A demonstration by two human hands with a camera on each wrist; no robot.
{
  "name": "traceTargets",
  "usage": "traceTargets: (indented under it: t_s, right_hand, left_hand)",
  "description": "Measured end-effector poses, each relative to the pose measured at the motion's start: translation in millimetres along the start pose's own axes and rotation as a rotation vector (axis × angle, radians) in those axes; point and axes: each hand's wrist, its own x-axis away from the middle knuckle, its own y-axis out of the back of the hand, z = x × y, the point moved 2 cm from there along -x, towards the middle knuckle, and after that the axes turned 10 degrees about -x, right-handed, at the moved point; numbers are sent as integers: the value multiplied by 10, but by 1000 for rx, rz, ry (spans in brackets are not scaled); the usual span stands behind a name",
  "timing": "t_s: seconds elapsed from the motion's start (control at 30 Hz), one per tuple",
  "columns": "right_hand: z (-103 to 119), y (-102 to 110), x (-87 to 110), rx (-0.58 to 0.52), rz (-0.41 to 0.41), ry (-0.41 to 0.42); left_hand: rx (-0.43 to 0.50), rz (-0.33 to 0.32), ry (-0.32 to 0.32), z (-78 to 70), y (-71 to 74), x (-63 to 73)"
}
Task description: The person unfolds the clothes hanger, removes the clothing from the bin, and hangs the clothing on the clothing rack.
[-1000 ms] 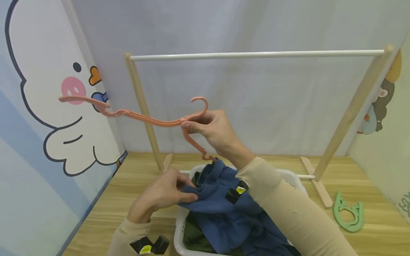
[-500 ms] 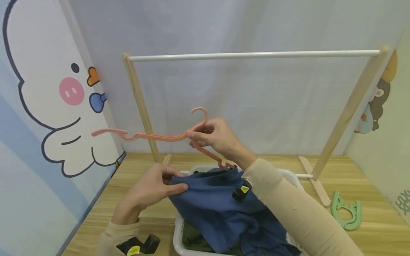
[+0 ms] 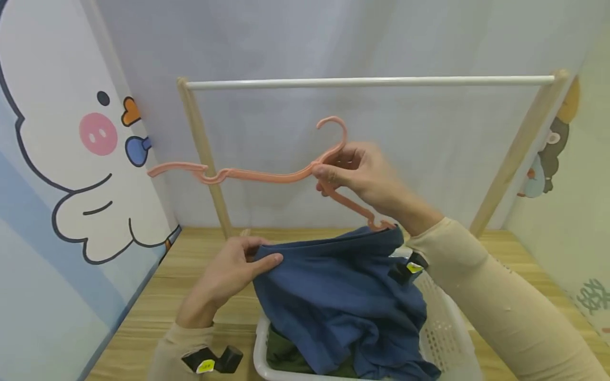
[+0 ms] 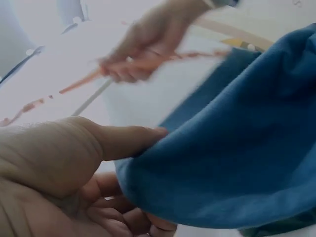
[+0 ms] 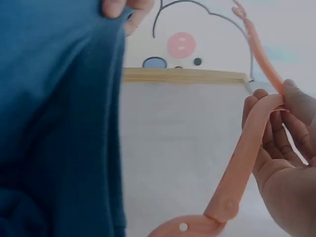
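My right hand (image 3: 364, 174) pinches a coral-pink plastic hanger (image 3: 271, 177) near the base of its hook. One hanger arm stretches left in the air; the other slopes down right, its tip at the right end of a blue garment's top edge. That blue garment (image 3: 333, 286) hangs with its top edge pulled nearly straight. Between thumb and fingers my left hand (image 3: 229, 275) grips the left end of this edge. In the left wrist view the thumb (image 4: 128, 140) presses on the cloth (image 4: 222, 143). The right wrist view shows the hanger (image 5: 242, 163) in the curled fingers.
Below the garment stands a white perforated basket (image 3: 464, 338) with dark green cloth (image 3: 286, 352) inside. Behind rises a rack with wooden posts (image 3: 205, 153) and a white crossbar (image 3: 371, 82). All stand on a wood-grain table (image 3: 157, 296). A cartoon-printed panel (image 3: 52, 132) borders the left.
Both ends of the blue garment's top edge have spread apart, and it has risen partly from the basket. The right hand with the hanger dipped, then moved up and right.
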Motion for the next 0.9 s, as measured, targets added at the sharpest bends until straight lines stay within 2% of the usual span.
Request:
traceTargets:
  t_s: [0.1,0.2,0.37,0.47,0.57,0.7,0.9]
  right_hand:
    - [284,71,106,80,-17,7]
    - [490,125,227,146,-23,17]
    - [630,198,431,200,-11,35]
    - [547,213,539,198,-39,12]
    - [367,228,633,174,-87,-41]
    - [115,255,700,120,-137,-81]
    - [-102,278,659,-22,-215,-11]
  left_hand:
    - [9,-10,-54,-11,-95,-49]
    - [62,-15,-129,-37,-185,-86]
    - [188,-40,-238,-131,-337,-136]
    - [215,-95,-300,-156,-359,-144]
    - [211,-142,-335,-157,-342,-140]
    - [192,-144,-356,-164,-342,-138]
    - [179,-143,-391,-182,-373,-154]
